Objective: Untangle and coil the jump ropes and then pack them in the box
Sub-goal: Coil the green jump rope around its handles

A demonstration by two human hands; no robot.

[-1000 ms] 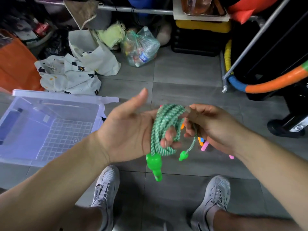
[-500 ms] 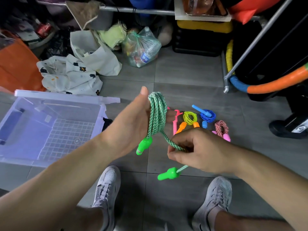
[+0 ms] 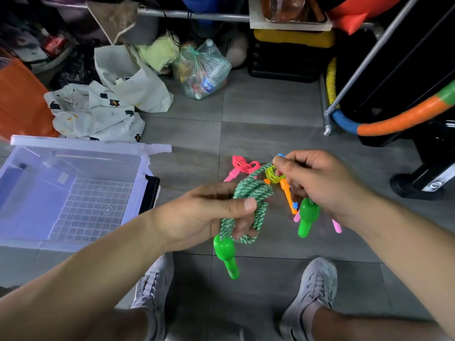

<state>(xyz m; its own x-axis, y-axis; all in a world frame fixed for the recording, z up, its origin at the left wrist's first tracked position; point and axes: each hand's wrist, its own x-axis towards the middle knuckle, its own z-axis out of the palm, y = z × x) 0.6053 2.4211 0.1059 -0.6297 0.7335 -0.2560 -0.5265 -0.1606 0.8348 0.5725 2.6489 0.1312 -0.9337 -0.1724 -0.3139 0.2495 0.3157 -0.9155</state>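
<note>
Green jump rope [image 3: 252, 193], two handles [image 3: 225, 254]: coil in left hand [image 3: 197, 217] grip, strand in right hand [image 3: 317, 183] grip.

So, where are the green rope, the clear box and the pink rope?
green rope [image 3: 253, 190], head view, on the coiled loops.
clear box [image 3: 93, 207], head view, on its bare gridded bottom.
pink rope [image 3: 242, 164], head view, on its bundled cord on the floor.
</note>
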